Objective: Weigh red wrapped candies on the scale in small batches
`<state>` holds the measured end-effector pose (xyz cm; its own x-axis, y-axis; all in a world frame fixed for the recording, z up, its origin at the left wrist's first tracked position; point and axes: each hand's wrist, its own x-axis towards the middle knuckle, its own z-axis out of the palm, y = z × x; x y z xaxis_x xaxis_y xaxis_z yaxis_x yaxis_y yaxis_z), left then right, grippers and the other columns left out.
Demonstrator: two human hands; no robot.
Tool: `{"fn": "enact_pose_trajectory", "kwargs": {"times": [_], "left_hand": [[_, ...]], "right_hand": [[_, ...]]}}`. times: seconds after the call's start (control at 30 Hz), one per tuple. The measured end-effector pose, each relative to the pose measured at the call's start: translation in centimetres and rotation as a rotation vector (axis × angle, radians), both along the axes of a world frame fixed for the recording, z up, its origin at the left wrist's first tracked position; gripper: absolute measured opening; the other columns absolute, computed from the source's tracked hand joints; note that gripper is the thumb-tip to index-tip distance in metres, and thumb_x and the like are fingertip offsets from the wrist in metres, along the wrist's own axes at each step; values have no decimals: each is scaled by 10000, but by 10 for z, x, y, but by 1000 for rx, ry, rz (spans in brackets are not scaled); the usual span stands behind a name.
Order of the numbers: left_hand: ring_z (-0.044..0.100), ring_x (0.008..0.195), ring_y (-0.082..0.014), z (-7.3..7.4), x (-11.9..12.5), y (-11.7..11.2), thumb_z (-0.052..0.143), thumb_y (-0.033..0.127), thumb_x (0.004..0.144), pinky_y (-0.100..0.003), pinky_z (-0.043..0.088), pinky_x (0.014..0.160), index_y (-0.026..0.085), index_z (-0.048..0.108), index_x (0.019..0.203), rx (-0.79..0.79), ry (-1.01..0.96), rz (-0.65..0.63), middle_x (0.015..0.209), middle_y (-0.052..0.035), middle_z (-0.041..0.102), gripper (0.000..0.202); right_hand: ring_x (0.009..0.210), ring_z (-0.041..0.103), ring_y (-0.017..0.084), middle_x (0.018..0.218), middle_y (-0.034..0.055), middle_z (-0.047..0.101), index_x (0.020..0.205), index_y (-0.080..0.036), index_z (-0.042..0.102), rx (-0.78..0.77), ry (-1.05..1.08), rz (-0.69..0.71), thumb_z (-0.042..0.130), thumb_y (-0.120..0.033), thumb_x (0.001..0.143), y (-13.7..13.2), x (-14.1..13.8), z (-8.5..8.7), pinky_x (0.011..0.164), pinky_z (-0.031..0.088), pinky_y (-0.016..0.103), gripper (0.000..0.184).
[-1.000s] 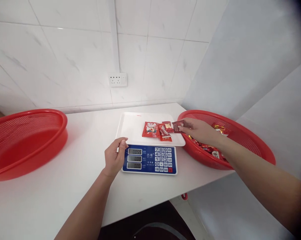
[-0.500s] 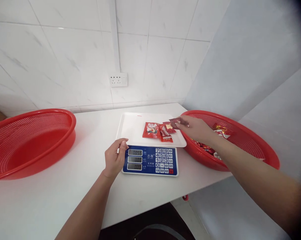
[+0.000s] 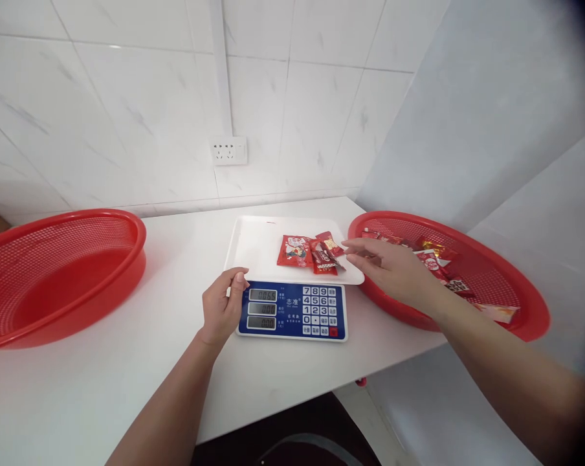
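A digital weighing scale (image 3: 292, 310) with a blue keypad panel and a white weighing tray (image 3: 253, 249) stands on the table. My left hand (image 3: 223, 304) is closed at the scale's front left corner, thumb and fingers against its edge. Several small red snack packets (image 3: 296, 251) lie in a pile on the tray's right half, a dark brown wrapper (image 3: 327, 255) among them. Just right of this pile is my right hand (image 3: 394, 268), fingers apart with nothing in them. It hovers over the near rim of the right red basket (image 3: 530, 323), partly hiding the wrapped snacks (image 3: 431, 260) inside.
Another red mesh basket (image 3: 127, 278) stands on the left of the white table (image 3: 176, 388). A tiled wall with a power socket (image 3: 229, 151) rises behind. A grey wall (image 3: 467, 129) bounds the right side, close to the right basket.
The dark brown packet has left my right hand and lies on the pile. That hand has opened and shifted slightly right. The top display went from 0.055 to 0.065.
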<state>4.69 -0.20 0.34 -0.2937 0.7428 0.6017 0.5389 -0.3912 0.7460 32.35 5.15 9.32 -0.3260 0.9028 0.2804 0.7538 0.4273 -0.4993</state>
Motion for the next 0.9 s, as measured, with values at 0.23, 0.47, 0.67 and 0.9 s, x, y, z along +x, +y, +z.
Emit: {"fn": "enact_pose_trajectory", "kwargs": {"times": [0.23, 0.47, 0.67, 0.9], "left_hand": [[595, 629, -96, -2, 1, 1, 431, 330, 884, -220, 502, 613, 189, 625, 912, -5, 6, 0, 662, 12, 622, 242], [594, 628, -94, -3, 0, 0, 433, 319, 885, -220, 502, 613, 189, 623, 919, 0, 6, -3, 662, 12, 620, 233], [599, 632, -97, -2, 0, 0, 432, 324, 884, -219, 505, 613, 191, 625, 917, -3, 5, 0, 664, 12, 621, 237], [599, 624, -97, -2, 0, 0, 431, 327, 883, -219, 503, 609, 190, 627, 915, -11, 14, 7, 657, 14, 623, 242]], "right_hand": [[963, 625, 259, 1117, 34, 660, 1123, -263, 622, -17, -15, -9, 461, -432, 868, -3, 8, -7, 812, 501, 404, 346], [953, 626, 247, 1105, 18, 667, 1086, -266, 632, -54, -25, 0, 449, -450, 871, -2, 6, -7, 811, 500, 395, 337], [984, 612, 247, 1136, 18, 653, 1095, -254, 622, -75, -57, -15, 437, -443, 876, -2, 6, -8, 827, 493, 399, 343], [1001, 610, 237, 1141, 23, 653, 1084, -243, 632, -78, -99, -29, 441, -415, 869, -1, 5, -6, 836, 492, 385, 335]]}}
